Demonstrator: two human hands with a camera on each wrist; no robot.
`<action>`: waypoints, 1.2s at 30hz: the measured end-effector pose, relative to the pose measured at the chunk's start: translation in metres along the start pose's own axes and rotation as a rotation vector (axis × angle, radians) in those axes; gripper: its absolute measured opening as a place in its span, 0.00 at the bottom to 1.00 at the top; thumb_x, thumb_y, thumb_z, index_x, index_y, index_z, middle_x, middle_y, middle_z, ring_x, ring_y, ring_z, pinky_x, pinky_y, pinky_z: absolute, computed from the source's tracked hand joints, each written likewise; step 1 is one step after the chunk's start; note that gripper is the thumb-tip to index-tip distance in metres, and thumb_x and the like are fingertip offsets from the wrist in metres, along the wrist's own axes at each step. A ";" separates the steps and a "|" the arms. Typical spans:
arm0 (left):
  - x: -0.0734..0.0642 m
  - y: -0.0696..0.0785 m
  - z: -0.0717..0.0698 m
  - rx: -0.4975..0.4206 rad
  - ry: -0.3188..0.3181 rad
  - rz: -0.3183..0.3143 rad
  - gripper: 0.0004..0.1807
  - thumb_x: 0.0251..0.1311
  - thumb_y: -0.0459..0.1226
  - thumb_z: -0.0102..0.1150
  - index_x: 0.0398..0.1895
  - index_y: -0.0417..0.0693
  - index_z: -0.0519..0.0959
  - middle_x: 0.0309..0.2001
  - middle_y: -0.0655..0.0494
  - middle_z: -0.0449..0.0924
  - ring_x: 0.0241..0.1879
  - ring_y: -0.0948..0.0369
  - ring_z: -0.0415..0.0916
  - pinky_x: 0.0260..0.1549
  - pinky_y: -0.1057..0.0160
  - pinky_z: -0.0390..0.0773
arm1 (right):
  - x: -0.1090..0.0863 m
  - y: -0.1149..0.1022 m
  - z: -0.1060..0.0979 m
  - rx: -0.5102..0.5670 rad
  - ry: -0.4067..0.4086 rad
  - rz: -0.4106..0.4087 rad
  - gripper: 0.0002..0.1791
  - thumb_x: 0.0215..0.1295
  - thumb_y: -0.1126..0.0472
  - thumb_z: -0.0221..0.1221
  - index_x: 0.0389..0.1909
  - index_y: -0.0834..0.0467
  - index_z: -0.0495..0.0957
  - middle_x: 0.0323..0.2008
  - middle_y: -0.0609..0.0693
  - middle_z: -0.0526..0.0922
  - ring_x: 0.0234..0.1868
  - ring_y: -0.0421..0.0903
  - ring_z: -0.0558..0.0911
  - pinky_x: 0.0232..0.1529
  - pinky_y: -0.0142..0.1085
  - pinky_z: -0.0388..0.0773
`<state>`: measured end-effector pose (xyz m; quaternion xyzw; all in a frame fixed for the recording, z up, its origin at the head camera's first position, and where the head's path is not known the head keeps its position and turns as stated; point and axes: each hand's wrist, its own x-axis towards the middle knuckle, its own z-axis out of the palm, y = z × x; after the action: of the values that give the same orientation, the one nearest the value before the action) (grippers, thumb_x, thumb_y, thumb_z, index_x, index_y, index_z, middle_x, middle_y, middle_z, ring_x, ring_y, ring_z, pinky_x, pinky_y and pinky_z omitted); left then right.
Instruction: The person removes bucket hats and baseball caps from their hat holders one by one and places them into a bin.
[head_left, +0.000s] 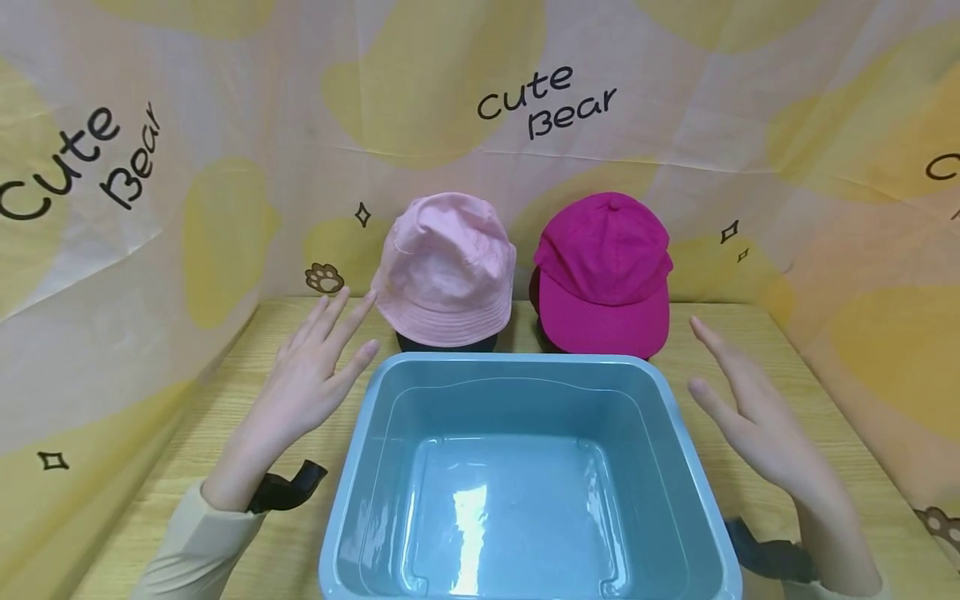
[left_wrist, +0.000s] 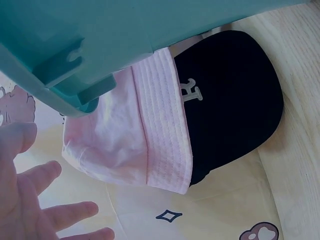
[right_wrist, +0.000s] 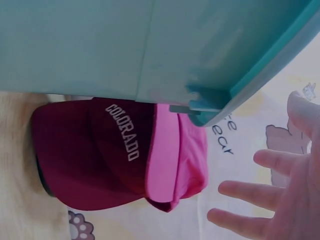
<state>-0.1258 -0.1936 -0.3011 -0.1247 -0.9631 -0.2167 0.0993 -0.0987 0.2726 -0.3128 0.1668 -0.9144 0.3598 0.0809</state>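
My left hand, fingers spread, hovers left of a blue plastic basin. Opposite it, my right hand is held with fingers extended beside the basin's right side. Neither hand holds anything. Behind the basin sits a pale pink bucket hat, stacked on a black cap with a light letter, best seen in the left wrist view. To its right a bright magenta cap rests on a dark red cap lettered COLORADO, which shows in the right wrist view. The basin's inside holds nothing.
A light wood table lies under everything. Patterned yellow and pink cloth with "Cute Bear" lettering hangs along the back and both sides. Black straps are around both wrists.
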 end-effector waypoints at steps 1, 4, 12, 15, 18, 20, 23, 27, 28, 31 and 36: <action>0.001 0.000 0.000 -0.004 0.002 0.003 0.32 0.71 0.56 0.39 0.76 0.69 0.48 0.78 0.50 0.42 0.76 0.42 0.38 0.62 0.25 0.44 | -0.001 -0.002 0.000 0.007 0.000 0.004 0.37 0.72 0.57 0.50 0.75 0.35 0.44 0.76 0.46 0.50 0.76 0.61 0.48 0.63 0.72 0.45; 0.002 -0.002 0.001 -0.013 0.008 0.008 0.32 0.71 0.55 0.39 0.76 0.68 0.48 0.78 0.50 0.42 0.76 0.42 0.38 0.62 0.25 0.45 | -0.004 -0.006 -0.001 0.014 0.005 0.010 0.37 0.72 0.58 0.50 0.75 0.35 0.45 0.75 0.50 0.53 0.75 0.59 0.50 0.63 0.73 0.46; 0.006 -0.003 0.002 -0.032 0.018 0.017 0.31 0.71 0.55 0.39 0.75 0.68 0.50 0.78 0.50 0.43 0.76 0.42 0.38 0.61 0.24 0.45 | -0.010 -0.009 0.000 0.018 0.010 0.013 0.36 0.72 0.60 0.50 0.74 0.34 0.48 0.73 0.48 0.59 0.73 0.35 0.54 0.61 0.72 0.50; 0.007 -0.003 0.000 -0.039 0.014 0.021 0.31 0.71 0.54 0.40 0.75 0.68 0.50 0.78 0.50 0.43 0.77 0.42 0.38 0.62 0.25 0.45 | -0.011 -0.011 0.002 0.000 0.015 -0.004 0.36 0.71 0.61 0.51 0.74 0.36 0.48 0.72 0.44 0.61 0.70 0.25 0.56 0.71 0.46 0.55; 0.007 -0.003 -0.001 -0.044 0.018 0.026 0.31 0.71 0.53 0.41 0.75 0.67 0.49 0.78 0.49 0.43 0.76 0.42 0.38 0.62 0.25 0.45 | -0.012 -0.014 0.005 -0.019 0.016 -0.017 0.37 0.70 0.62 0.52 0.74 0.37 0.49 0.71 0.38 0.61 0.65 0.22 0.60 0.59 0.22 0.59; 0.008 -0.003 -0.001 -0.050 0.025 0.034 0.31 0.71 0.53 0.42 0.75 0.68 0.49 0.78 0.49 0.43 0.76 0.42 0.39 0.63 0.26 0.46 | -0.013 -0.016 0.005 -0.023 0.009 -0.016 0.37 0.70 0.61 0.53 0.74 0.37 0.50 0.69 0.34 0.62 0.63 0.22 0.62 0.52 0.19 0.61; 0.012 -0.004 0.000 -0.066 0.039 0.052 0.31 0.71 0.52 0.43 0.75 0.68 0.50 0.77 0.51 0.45 0.76 0.43 0.41 0.65 0.29 0.47 | -0.014 -0.017 0.005 -0.022 0.005 -0.011 0.37 0.69 0.62 0.54 0.74 0.37 0.51 0.66 0.29 0.64 0.61 0.22 0.64 0.50 0.20 0.64; 0.017 -0.004 0.001 -0.105 0.065 0.076 0.30 0.71 0.51 0.44 0.75 0.67 0.52 0.77 0.51 0.48 0.76 0.43 0.44 0.66 0.30 0.49 | -0.014 -0.017 0.005 -0.022 0.012 -0.017 0.36 0.69 0.62 0.54 0.73 0.38 0.53 0.63 0.34 0.69 0.58 0.23 0.66 0.49 0.20 0.65; 0.018 -0.004 0.001 -0.115 0.073 0.079 0.30 0.71 0.51 0.44 0.75 0.67 0.53 0.77 0.50 0.48 0.75 0.42 0.44 0.65 0.30 0.50 | -0.014 -0.017 0.005 -0.019 0.012 -0.019 0.36 0.68 0.62 0.54 0.73 0.38 0.54 0.62 0.38 0.70 0.58 0.24 0.67 0.49 0.20 0.65; 0.020 -0.004 0.000 -0.132 0.104 0.100 0.30 0.71 0.48 0.45 0.74 0.64 0.55 0.76 0.48 0.50 0.74 0.41 0.46 0.65 0.30 0.51 | -0.013 -0.019 0.006 -0.021 0.013 -0.021 0.37 0.67 0.62 0.56 0.73 0.38 0.55 0.60 0.46 0.73 0.56 0.24 0.68 0.48 0.20 0.67; 0.022 -0.004 -0.002 -0.133 0.135 0.127 0.30 0.70 0.46 0.47 0.74 0.62 0.56 0.75 0.46 0.52 0.74 0.42 0.49 0.65 0.31 0.52 | -0.012 -0.020 0.008 -0.025 0.001 -0.027 0.38 0.64 0.62 0.60 0.72 0.39 0.56 0.59 0.51 0.75 0.54 0.24 0.70 0.46 0.21 0.72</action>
<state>-0.1474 -0.1942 -0.2956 -0.1770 -0.9280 -0.2811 0.1688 -0.0802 0.2564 -0.3089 0.1779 -0.9164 0.3476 0.0884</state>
